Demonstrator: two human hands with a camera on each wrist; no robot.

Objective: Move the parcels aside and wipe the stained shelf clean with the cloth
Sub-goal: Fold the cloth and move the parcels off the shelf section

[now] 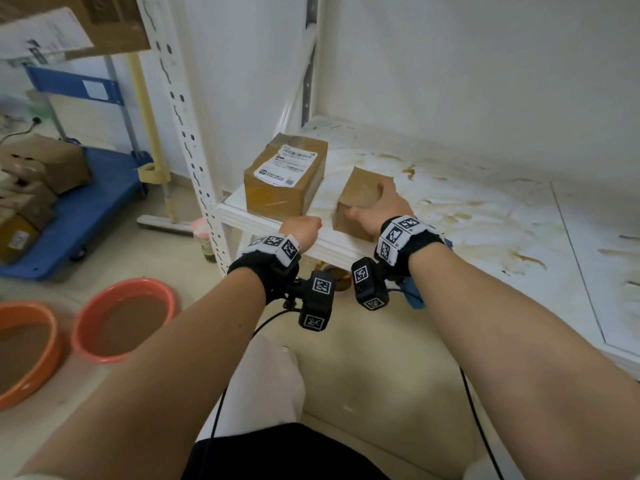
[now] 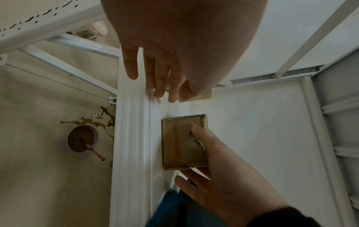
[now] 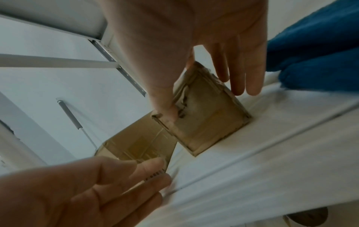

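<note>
A white shelf [image 1: 485, 216] carries brown stains across its middle and right. At its left end stands a large labelled parcel [image 1: 285, 174] [image 3: 139, 147]. Beside it sits a small plain parcel [image 1: 358, 192] [image 2: 182, 142] [image 3: 205, 119]. My right hand [image 1: 369, 200] [image 3: 204, 101] grips the small one, thumb on its near face and fingers over the far side. My left hand [image 1: 302, 227] [image 2: 159, 87] is at the shelf's front lip by the large parcel, fingers straight and holding nothing. A blue cloth [image 1: 414, 299] [image 3: 310, 46] lies at the shelf's front edge under my right wrist.
Two orange basins [image 1: 124, 317] of brown water sit on the floor at the left. A blue cart [image 1: 86, 209] with cartons stands behind them. The perforated shelf post [image 1: 187, 133] rises left of the parcels. A cup of brown liquid [image 2: 82, 138] stands on the floor below the shelf.
</note>
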